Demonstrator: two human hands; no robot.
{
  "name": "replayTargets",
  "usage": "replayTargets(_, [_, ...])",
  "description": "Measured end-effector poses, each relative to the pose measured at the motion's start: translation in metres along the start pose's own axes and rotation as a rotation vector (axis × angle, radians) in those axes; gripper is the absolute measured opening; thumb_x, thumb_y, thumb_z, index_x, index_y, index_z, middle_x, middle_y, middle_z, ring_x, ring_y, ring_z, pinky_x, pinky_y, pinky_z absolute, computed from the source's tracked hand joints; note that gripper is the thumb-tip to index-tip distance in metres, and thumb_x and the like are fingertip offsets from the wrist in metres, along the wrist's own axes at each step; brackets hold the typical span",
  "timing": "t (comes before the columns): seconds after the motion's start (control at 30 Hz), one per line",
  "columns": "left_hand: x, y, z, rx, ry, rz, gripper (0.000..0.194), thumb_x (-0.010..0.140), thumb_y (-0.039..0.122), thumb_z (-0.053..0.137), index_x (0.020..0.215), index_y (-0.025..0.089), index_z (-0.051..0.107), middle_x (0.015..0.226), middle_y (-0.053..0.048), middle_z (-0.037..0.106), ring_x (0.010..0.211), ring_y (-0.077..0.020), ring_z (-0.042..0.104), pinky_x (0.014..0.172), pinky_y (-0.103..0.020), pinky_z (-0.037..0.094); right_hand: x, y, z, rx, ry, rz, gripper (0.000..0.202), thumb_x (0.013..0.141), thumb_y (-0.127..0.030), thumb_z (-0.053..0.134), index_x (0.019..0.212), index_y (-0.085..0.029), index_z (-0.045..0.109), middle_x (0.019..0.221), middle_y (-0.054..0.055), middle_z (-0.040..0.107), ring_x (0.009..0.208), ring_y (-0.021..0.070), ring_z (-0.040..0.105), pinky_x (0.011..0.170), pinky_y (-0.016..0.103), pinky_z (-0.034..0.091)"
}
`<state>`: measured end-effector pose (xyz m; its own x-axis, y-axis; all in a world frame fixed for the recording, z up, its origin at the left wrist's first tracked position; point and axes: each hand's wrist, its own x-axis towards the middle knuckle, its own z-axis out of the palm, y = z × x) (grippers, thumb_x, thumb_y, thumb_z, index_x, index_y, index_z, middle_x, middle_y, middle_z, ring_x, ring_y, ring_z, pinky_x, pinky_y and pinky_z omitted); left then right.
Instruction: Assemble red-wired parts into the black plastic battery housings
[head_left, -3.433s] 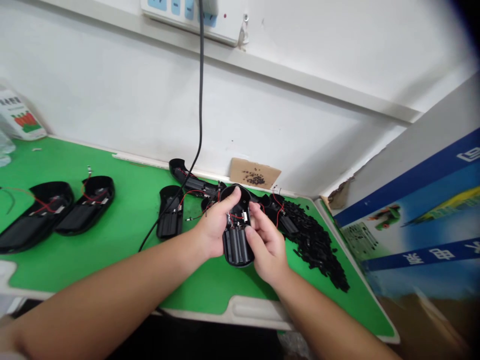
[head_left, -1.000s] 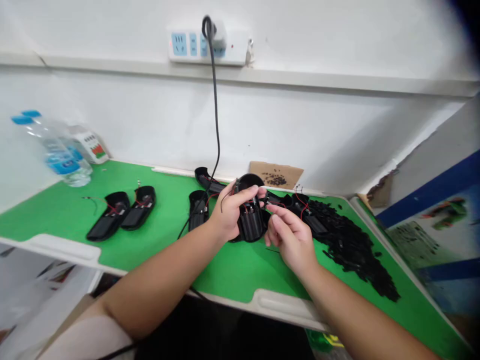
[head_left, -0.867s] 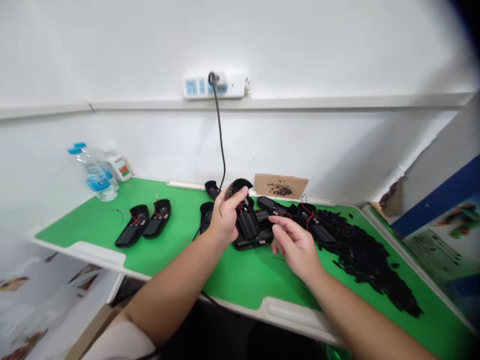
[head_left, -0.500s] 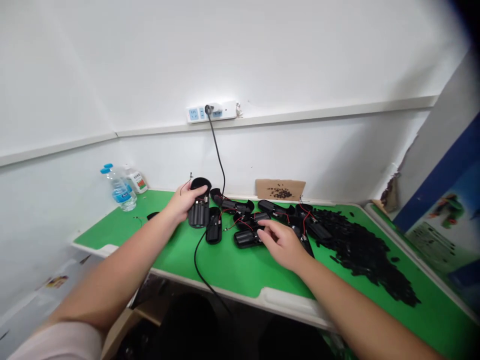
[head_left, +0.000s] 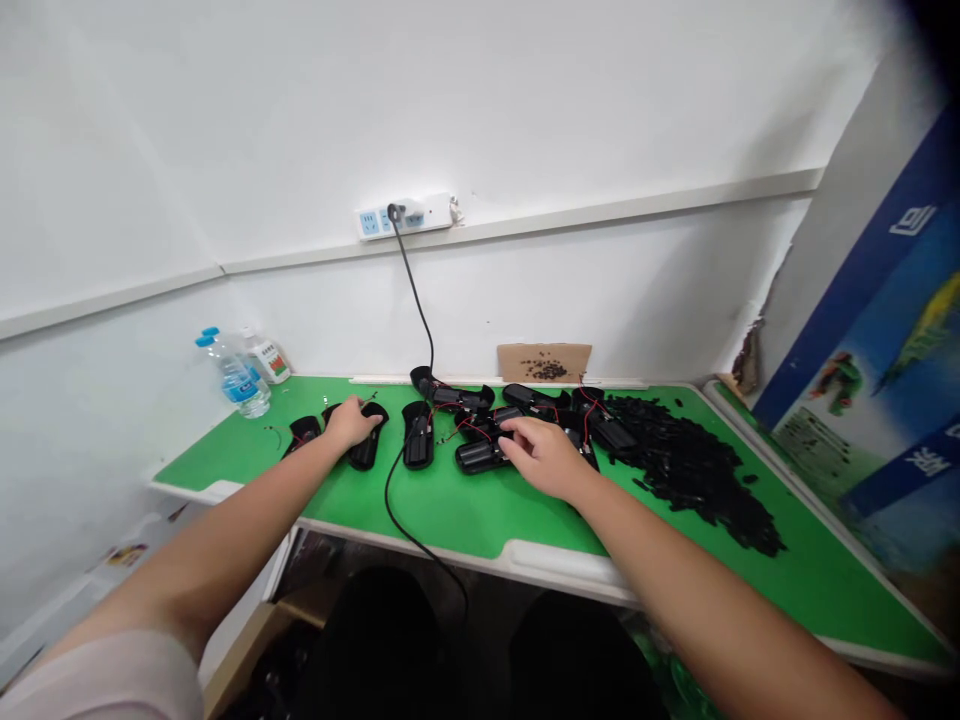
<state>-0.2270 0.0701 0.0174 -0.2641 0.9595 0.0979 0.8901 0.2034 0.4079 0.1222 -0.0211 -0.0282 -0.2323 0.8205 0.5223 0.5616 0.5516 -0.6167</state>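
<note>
A white-walled corner encloses a green tabletop (head_left: 457, 515) with a pale raised edge; a power strip (head_left: 439, 212) is fixed to the rear wall, and its black cable (head_left: 416, 290) descends to the work surface and over the front edge. The left hand (head_left: 349, 424) is closed about the upper end of a black plastic housing (head_left: 364, 452), thumb on its rim; the housing lies upon or just above the tabletop, left of a second housing (head_left: 418, 445). The right hand (head_left: 545, 458) is half open, palm downward, thumb and forefinger parted and nothing visibly gripped; its fingertips overlap a third housing (head_left: 480, 458), though contact cannot be determined. Further housings with red wires lie behind and beside it. To the right spreads a heap of small black parts (head_left: 694, 465). At the rear, a cardboard piece (head_left: 510, 368) bears dark specks too small to identify. Two water bottles (head_left: 244, 388) stand at the far left corner.
</note>
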Motion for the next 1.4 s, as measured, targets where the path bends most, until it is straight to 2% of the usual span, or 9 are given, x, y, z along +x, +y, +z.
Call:
replayTargets(0.23, [-0.020, 0.012, -0.022, 0.237, 0.149, 0.187, 0.091, 0.066, 0.033, 0.074, 0.139, -0.001, 0.031, 0.138, -0.033, 0.042, 0.132, -0.0429, 0.040, 0.104, -0.049, 0.037, 0.008, 0.006, -0.010, -0.124, 0.100, 0.073, 0.025, 0.087, -0.021, 0.049, 0.100, -0.014, 0.069, 0.090, 0.009, 0.070, 0.081, 0.0196, 0.064, 0.076, 0.031, 0.049])
replayTargets(0.37, [-0.056, 0.029, -0.032, 0.176, 0.315, 0.693, 0.046, 0.081, 0.033, 0.058, 0.121, 0.011, 0.052, 0.124, -0.018, 0.056, 0.120, -0.0317, 0.050, 0.104, -0.046, 0.038, 0.010, 0.007, -0.012, -0.166, 0.092, 0.136, 0.024, 0.086, -0.020, 0.049, 0.098, -0.015, 0.070, 0.094, 0.008, 0.071, 0.086, 0.0199, 0.066, 0.079, 0.030, 0.049])
replayTargets(0.5, [-0.101, 0.055, -0.020, 0.063, 0.057, 0.937, 0.020, 0.088, 0.031, 0.049, 0.090, 0.016, 0.063, 0.093, -0.009, 0.065, 0.090, -0.0224, 0.060, 0.085, -0.036, 0.048, 0.011, 0.011, -0.016, -0.246, 0.073, 0.221, 0.024, 0.084, -0.019, 0.051, 0.098, -0.016, 0.070, 0.095, 0.010, 0.072, 0.086, 0.0221, 0.067, 0.080, 0.032, 0.049])
replayTargets(0.63, [-0.126, 0.085, 0.013, 0.050, -0.180, 0.799, 0.033, 0.083, 0.037, 0.056, 0.108, 0.017, 0.064, 0.102, -0.012, 0.067, 0.094, -0.0274, 0.063, 0.085, -0.039, 0.048, 0.010, 0.016, -0.020, -0.347, 0.031, 0.302, 0.020, 0.083, -0.026, 0.057, 0.092, -0.015, 0.071, 0.087, 0.014, 0.072, 0.076, 0.0244, 0.067, 0.072, 0.033, 0.049])
replayTargets(0.77, [-0.124, 0.103, 0.052, -0.007, -0.220, 0.631, 0.044, 0.079, 0.046, 0.062, 0.109, 0.015, 0.065, 0.103, -0.016, 0.069, 0.097, -0.0338, 0.064, 0.085, -0.044, 0.049, 0.009, 0.016, -0.019, -0.374, -0.019, 0.299, 0.022, 0.084, -0.034, 0.059, 0.086, -0.017, 0.073, 0.082, 0.012, 0.073, 0.073, 0.0237, 0.067, 0.070, 0.032, 0.050])
replayTargets(0.9, [-0.123, 0.106, 0.071, -0.085, -0.188, 0.630, 0.048, 0.076, 0.036, 0.067, 0.118, 0.015, 0.060, 0.117, -0.016, 0.065, 0.108, -0.0328, 0.062, 0.095, -0.044, 0.047, 0.009, 0.015, -0.017, -0.345, -0.010, 0.281, 0.019, 0.077, -0.020, 0.063, 0.091, -0.018, 0.075, 0.084, 0.011, 0.075, 0.075, 0.0239, 0.069, 0.074, 0.033, 0.052])
replayTargets(1.07, [-0.129, 0.107, 0.069, -0.176, -0.115, 0.651, 0.050, 0.075, 0.033, 0.068, 0.120, 0.016, 0.056, 0.124, -0.014, 0.062, 0.116, -0.0297, 0.058, 0.103, -0.043, 0.042, 0.011, 0.007, -0.021, -0.276, 0.128, 0.206, 0.025, 0.086, -0.021, 0.054, 0.101, -0.020, 0.074, 0.099, 0.007, 0.075, 0.090, 0.0210, 0.070, 0.086, 0.032, 0.053])
replayTargets(1.27, [-0.123, 0.126, 0.044, -0.274, 0.039, 0.697, 0.029, 0.081, 0.029, 0.058, 0.106, 0.016, 0.056, 0.105, -0.011, 0.065, 0.097, -0.0254, 0.061, 0.087, -0.038, 0.048, 0.013, 0.005, -0.021, 0.088, 0.481, 0.015, 0.026, 0.088, -0.028, 0.053, 0.101, -0.016, 0.073, 0.100, 0.010, 0.073, 0.089, 0.0205, 0.069, 0.082, 0.034, 0.057])
replayTargets(1.4, [-0.117, 0.146, 0.019, -0.163, -0.059, 0.851, 0.038, 0.084, 0.033, 0.055, 0.119, 0.018, 0.054, 0.105, -0.010, 0.068, 0.093, -0.0263, 0.065, 0.083, -0.036, 0.048, 0.015, 0.008, -0.021, 0.311, 0.592, 0.062, 0.027, 0.088, -0.032, 0.054, 0.103, -0.018, 0.072, 0.107, 0.011, 0.069, 0.084, 0.0202, 0.070, 0.066, 0.033, 0.061])
